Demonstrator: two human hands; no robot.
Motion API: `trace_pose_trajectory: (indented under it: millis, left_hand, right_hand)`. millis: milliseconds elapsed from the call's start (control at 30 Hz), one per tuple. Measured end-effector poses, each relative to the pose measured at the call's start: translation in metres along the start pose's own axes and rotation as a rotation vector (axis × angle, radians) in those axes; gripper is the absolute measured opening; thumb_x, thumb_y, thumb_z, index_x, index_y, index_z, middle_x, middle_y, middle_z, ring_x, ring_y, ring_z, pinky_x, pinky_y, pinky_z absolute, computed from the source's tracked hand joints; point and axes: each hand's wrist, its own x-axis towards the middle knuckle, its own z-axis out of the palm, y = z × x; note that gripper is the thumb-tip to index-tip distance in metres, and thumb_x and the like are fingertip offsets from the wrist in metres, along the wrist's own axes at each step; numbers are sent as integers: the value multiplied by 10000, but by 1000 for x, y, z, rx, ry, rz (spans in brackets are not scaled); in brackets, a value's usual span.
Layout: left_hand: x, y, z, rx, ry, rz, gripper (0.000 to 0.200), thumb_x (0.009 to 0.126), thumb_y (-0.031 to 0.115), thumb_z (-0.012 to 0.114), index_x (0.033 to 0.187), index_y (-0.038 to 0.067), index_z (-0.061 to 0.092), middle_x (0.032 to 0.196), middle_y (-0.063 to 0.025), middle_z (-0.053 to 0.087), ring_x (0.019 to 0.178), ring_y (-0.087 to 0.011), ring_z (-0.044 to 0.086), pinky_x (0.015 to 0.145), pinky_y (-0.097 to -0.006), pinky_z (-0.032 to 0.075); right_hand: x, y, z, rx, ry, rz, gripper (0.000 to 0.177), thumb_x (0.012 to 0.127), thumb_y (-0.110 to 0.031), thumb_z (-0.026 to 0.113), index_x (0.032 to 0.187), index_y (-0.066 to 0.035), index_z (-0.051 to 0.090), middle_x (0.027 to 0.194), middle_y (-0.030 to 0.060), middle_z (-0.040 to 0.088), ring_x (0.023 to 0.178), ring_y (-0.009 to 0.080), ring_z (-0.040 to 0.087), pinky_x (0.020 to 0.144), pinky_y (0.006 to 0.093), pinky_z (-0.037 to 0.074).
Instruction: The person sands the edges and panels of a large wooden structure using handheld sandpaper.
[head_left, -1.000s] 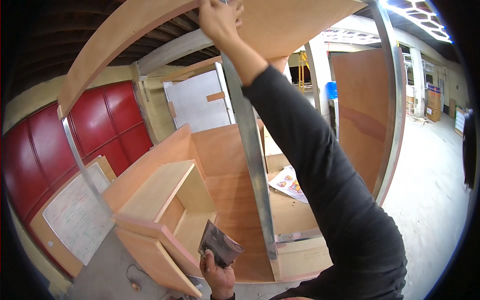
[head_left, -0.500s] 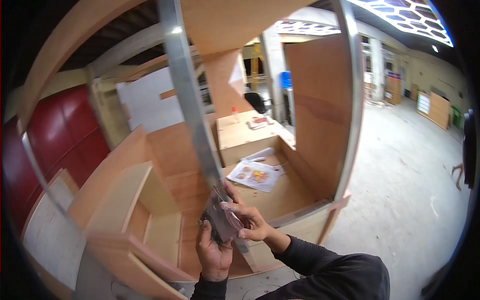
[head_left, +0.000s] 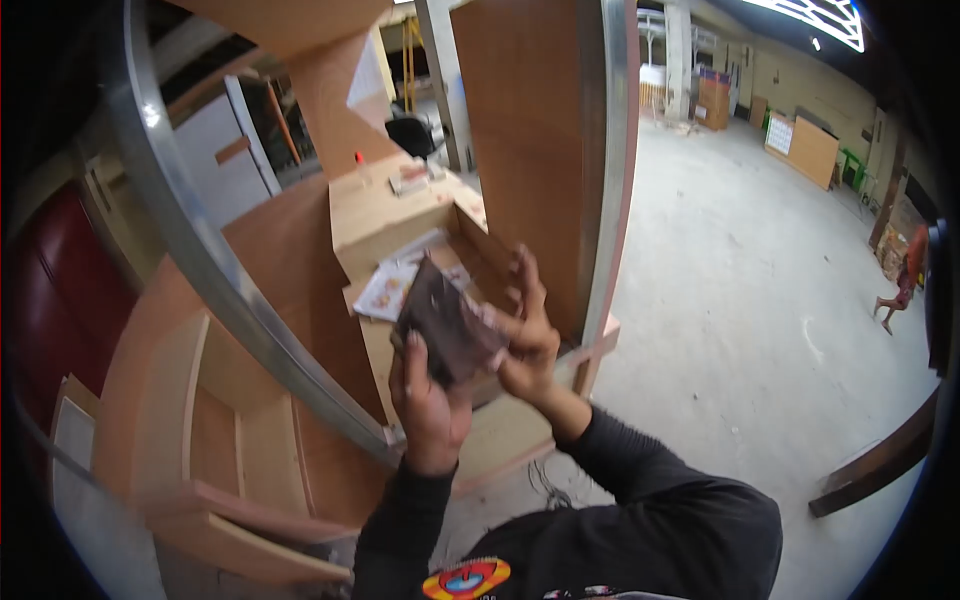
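A dark, thin, worn sheet (head_left: 447,325), creased and slightly blurred, is held up between both hands in front of the wooden unit. My left hand (head_left: 430,405) grips its lower left edge, thumb on the near face. On the right edge, my right hand (head_left: 530,340) pinches the sheet between thumb and a finger, while its other fingers point upward. Behind the sheet, printed papers (head_left: 385,291) lie in the open wooden compartment (head_left: 480,235), partly covered by it.
Curved metal-edged frame (head_left: 215,275) rises at the left; an upright brown panel (head_left: 530,150) stands behind the hands. Wooden shelving (head_left: 240,440) is at lower left. Cables (head_left: 548,485) lie on the floor (head_left: 720,330). Far right, a person (head_left: 905,280) is partly visible.
The view has turned right, so the unit appears farther left. Both hands and the sheet appear higher, and my right hand's fingers have spread upward. More of the person at far right shows.
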Motion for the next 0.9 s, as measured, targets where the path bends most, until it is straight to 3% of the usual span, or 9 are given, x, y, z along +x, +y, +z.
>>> trace_pose_trajectory:
  millis: [67,133,200,267,467,600,700,767,900]
  left_hand:
    - [14,-8,17,61,-5,96,377,1039,219,496,1350,4,495,1247,-110,612,1102,-225,625,902,-379,545]
    - [27,-16,21,74,-11,133,356,1035,217,511,1304,-15,522,1221,-113,616,1061,-212,634,841,-352,554]
    - [38,-28,25,584,77,407,319,1037,198,511,1256,-31,549,1167,-115,627,1019,-181,633,809,-312,548]
    - [44,-34,39,478,53,342,281,1044,171,501,1214,-42,571,1112,-92,636,974,-132,612,810,-271,520]
    - [65,-55,48,465,-95,379,251,1046,159,502,1166,-43,591,1051,-30,632,913,-64,551,825,-220,463]
    - [81,-64,45,495,-145,336,239,1042,150,507,1160,-40,591,1027,-19,630,916,-56,535,817,-218,453]
    - [92,-71,41,446,-161,301,234,1039,144,512,1161,-38,591,1020,-19,630,915,-59,536,814,-227,454]
    - [100,-76,40,387,-172,283,234,1037,144,515,1164,-37,591,1015,-21,629,913,-64,540,816,-236,456]
    - [114,-77,34,399,-163,240,241,1035,140,512,1171,-44,588,1046,-57,634,952,-100,561,840,-273,466]
  right_hand:
    - [17,4,-29,-160,-77,-51,498,828,-505,765,1147,-124,751,1576,311,243,1454,438,258,1158,503,246]
    - [30,11,-57,-117,-65,-26,543,789,-539,777,1103,-96,761,1530,293,337,1430,414,296,1160,481,237]
    - [53,4,-89,-226,-181,-8,622,835,-619,660,1141,-85,745,1474,276,399,1363,407,325,1136,506,248]
    - [89,-7,-112,-372,-451,-103,630,864,-625,590,1198,-109,727,1470,289,386,1374,433,288,1133,536,229]
    - [144,-1,-137,-701,-833,-245,586,857,-637,557,1239,-224,717,1529,285,316,1368,484,270,1111,567,209]
    - [157,-1,-140,-785,-889,-272,545,846,-610,601,1233,-246,721,1548,263,310,1369,488,279,1100,557,219]
    - [159,-3,-141,-905,-971,-265,572,890,-653,541,1239,-239,723,1560,280,264,1362,495,298,1120,582,240]
    - [159,1,-140,-838,-922,-239,493,832,-537,668,1216,-235,731,1570,226,307,1376,466,297,1084,561,237]
    - [166,4,-134,-880,-958,-253,490,834,-538,663,1200,-221,738,1576,228,297,1373,467,306,1078,565,244]
